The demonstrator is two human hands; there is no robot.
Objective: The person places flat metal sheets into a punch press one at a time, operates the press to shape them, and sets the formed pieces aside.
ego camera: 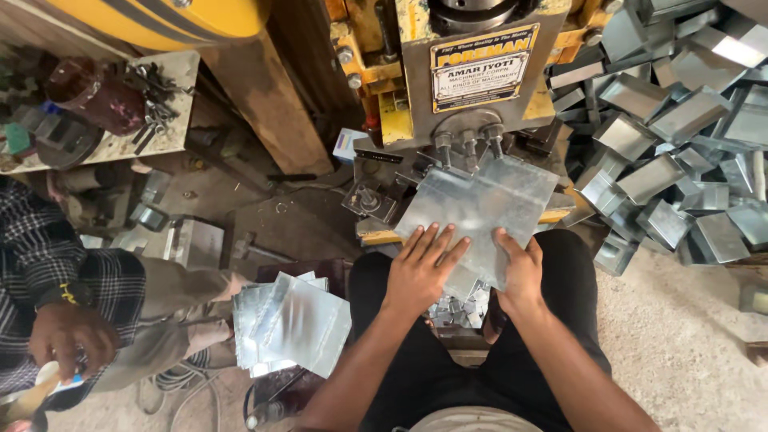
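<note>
Head view: our left hand (422, 268) and right hand (518, 270) press flat, fingers spread, on a sheet (478, 210) under the press (472, 80); formed trays (680, 136) piled right, blanks (292, 322) waiting left.

A sheet (480, 210) lies on the press (472, 88) bed, both hands (424, 264) flat on its near edge. A stack of sheets (292, 324) sits left, folded trays (680, 144) right, a co-worker (72, 320) far left.
</note>
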